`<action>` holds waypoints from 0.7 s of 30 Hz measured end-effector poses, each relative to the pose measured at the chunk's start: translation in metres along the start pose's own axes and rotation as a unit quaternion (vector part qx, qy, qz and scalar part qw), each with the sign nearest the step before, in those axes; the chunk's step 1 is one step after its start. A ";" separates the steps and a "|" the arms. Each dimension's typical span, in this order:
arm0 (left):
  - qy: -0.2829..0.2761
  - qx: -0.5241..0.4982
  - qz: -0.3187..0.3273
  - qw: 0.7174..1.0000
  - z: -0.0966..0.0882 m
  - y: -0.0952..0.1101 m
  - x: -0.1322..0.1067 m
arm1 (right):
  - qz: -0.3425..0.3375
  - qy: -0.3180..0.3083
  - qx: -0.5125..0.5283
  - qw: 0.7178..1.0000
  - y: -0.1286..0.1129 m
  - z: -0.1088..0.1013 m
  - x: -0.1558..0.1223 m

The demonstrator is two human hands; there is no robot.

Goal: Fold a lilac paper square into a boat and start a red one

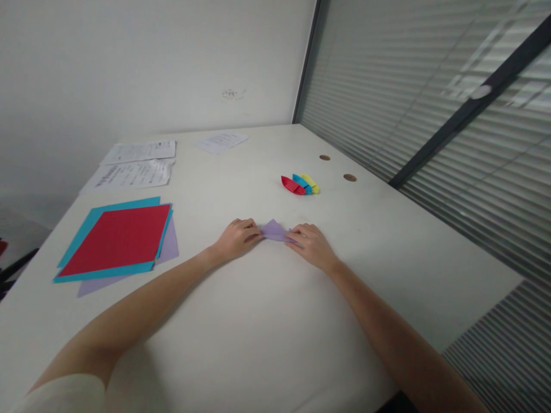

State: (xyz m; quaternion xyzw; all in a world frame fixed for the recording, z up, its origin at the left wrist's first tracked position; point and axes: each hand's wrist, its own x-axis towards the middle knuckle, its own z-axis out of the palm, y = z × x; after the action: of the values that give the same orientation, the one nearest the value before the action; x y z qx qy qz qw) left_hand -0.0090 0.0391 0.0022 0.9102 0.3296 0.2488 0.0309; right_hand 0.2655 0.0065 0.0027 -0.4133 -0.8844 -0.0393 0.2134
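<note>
Holding folded purple paper (274, 231) near the middle of the white counter (275, 332), with grip clamped: by the left hand (239, 236) at its 9 o'clock end, by the right hand (310, 244) at 3. Should handle as light, thin, stiffer along folds, easily creased. Best pinched lightly at both ends, sparing the pointed flap (272, 223) at 12. Towards 1 o'clock, small folded paper pieces (302, 183).

Office-like setting, white desk (249, 332), printed sheets (133, 174), slatted blinds (387, 74) in dark frame (439, 138)
</note>
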 end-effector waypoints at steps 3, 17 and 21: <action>-0.009 -0.003 0.000 1.000 0.000 0.001 -0.001 | -0.012 -0.005 -0.020 1.000 -0.004 0.000 0.002; -0.055 -0.098 -0.001 0.994 -0.003 0.015 0.002 | -0.010 0.022 0.128 0.991 -0.010 0.008 0.001; -0.049 -0.111 -0.025 0.992 0.001 0.015 0.002 | 0.016 0.016 0.128 0.992 -0.012 0.009 0.002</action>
State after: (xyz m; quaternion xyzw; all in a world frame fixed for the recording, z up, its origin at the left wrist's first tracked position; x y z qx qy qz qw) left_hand 0.0010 0.0288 0.0055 0.9037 0.3206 0.2379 0.1545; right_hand 0.2520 0.0023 -0.0033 -0.3962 -0.8718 0.0708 0.2794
